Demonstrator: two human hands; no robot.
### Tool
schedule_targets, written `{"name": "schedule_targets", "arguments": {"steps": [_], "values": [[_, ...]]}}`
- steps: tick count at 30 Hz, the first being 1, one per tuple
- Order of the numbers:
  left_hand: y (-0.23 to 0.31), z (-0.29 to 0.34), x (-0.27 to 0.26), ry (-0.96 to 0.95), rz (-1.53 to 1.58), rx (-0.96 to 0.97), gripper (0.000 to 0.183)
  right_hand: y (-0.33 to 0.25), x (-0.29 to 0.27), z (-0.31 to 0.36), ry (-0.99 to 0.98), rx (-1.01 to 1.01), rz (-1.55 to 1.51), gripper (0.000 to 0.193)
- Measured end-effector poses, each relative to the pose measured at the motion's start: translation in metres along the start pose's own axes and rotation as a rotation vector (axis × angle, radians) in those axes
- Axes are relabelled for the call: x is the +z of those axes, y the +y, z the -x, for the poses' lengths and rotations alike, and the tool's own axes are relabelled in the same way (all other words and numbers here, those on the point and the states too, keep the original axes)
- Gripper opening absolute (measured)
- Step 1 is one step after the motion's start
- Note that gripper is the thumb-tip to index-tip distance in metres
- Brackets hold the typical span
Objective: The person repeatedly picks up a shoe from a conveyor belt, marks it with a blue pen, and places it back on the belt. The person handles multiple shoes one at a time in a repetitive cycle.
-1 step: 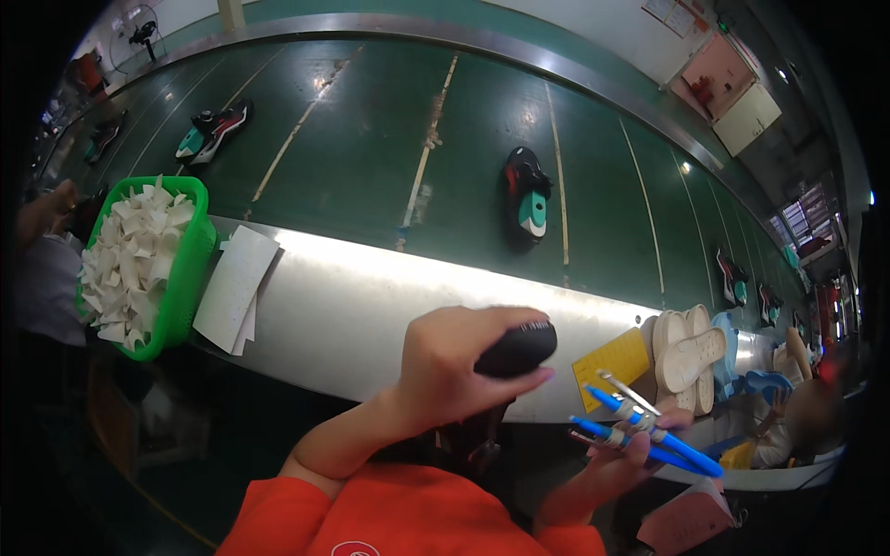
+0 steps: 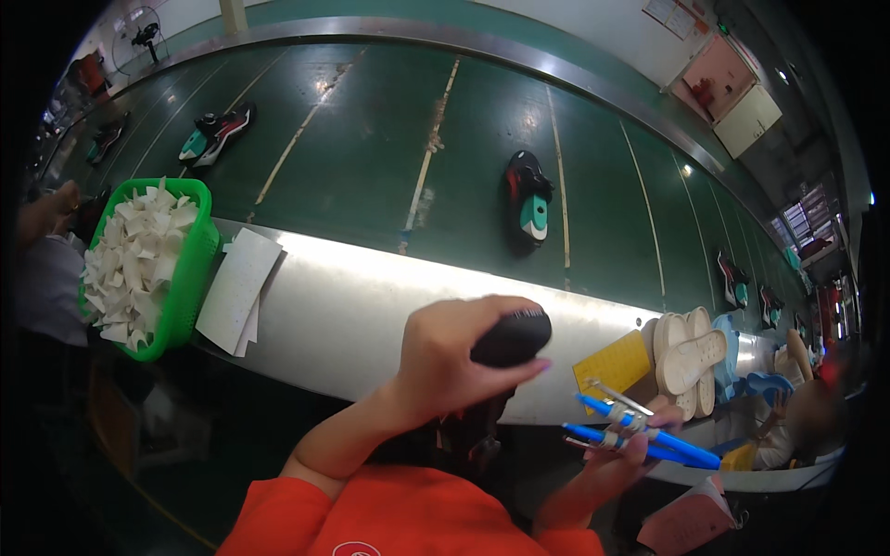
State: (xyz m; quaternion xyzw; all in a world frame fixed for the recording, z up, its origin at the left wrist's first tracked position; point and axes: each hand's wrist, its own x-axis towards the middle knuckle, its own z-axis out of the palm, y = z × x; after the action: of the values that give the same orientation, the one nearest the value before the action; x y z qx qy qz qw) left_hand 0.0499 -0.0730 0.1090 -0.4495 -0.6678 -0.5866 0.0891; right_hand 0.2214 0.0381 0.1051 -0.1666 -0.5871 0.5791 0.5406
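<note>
My left hand curls round the rounded black end of a dark shoe, thumb and fingers on either side. The rest of the shoe hangs below, mostly hidden in shadow by my hand and wrist. Lower right, my right hand is closed on several blue pens with pale bands wrapped round them. A slim silver stick-like tool pokes out of the same hand. Both hands are above the near side of a metal ledge, apart from each other.
Beyond the ledge, a green conveyor belt carries black-and-teal shoes. A green basket of white scraps and white sheets are left. A yellow card, beige soles and blue soles lie right; a pink booklet is below.
My right hand and its pens have shifted slightly left, the pens tilting flatter. My left hand has edged up and left with the shoe.
</note>
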Motion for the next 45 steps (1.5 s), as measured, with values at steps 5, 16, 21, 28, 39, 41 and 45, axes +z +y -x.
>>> {"name": "schedule_targets", "arguments": {"steps": [5,16,21,28,39,41,45], "values": [[-0.057,-0.026,-0.002,-0.008,0.074,-0.405,0.048,0.021,-0.025,0.009,-0.117,0.31,-0.175,0.025],[-0.103,0.045,0.02,0.049,-0.162,-0.246,0.08,0.029,-0.037,0.016,-0.077,0.52,-0.305,0.018],[-0.038,0.143,-0.003,-0.181,-0.3,0.542,0.066,0.027,-0.037,0.016,-0.132,0.447,-0.32,0.02],[-0.078,0.158,0.008,-0.399,-0.421,0.835,0.056,0.006,-0.034,0.017,-0.194,0.36,-0.284,0.025],[0.028,0.057,-0.037,-0.385,0.134,0.174,0.056,-0.042,-0.015,0.018,-0.227,0.204,-0.239,0.034],[0.04,0.05,-0.04,-0.351,0.17,0.085,0.064,-0.047,-0.01,0.019,-0.284,0.202,-0.235,0.035],[0.046,0.049,-0.042,-0.354,0.161,0.048,0.069,-0.05,-0.001,0.022,-0.367,0.095,-0.108,0.037]]}}
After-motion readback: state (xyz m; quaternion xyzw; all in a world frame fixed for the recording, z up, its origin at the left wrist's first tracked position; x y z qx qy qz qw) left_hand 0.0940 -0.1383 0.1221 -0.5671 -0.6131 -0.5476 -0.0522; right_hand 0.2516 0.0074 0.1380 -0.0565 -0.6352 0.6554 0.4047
